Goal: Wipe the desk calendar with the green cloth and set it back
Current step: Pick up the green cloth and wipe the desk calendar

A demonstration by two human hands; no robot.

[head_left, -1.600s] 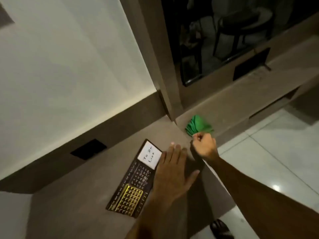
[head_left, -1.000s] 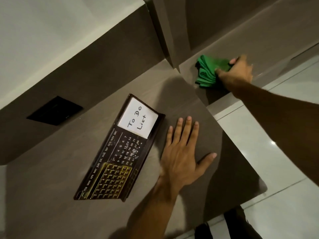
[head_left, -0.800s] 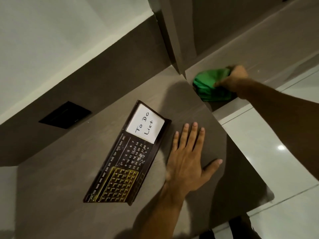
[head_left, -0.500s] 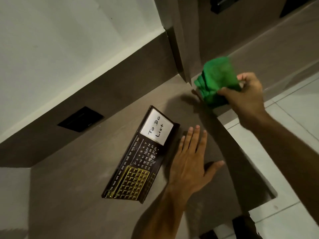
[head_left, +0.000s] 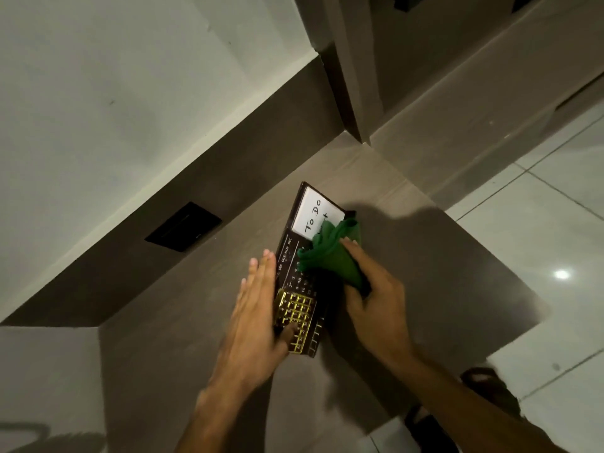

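Green cloth [head_left: 330, 256] hides the desk calendar [head_left: 295, 289]'s note; forearms cropped.

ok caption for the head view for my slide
Right hand presses the green cloth onto the desk calendar while the left hand steadies it.

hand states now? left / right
Left hand: open, flat along the black desk calendar's left edge, thumb on it.
Right hand: closed on the bunched green cloth, pressing it onto the calendar.

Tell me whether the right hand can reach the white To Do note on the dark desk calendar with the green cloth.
Probably yes: the right hand holds the green cloth already overlapping the white note on the dark desk calendar; nothing blocks it.
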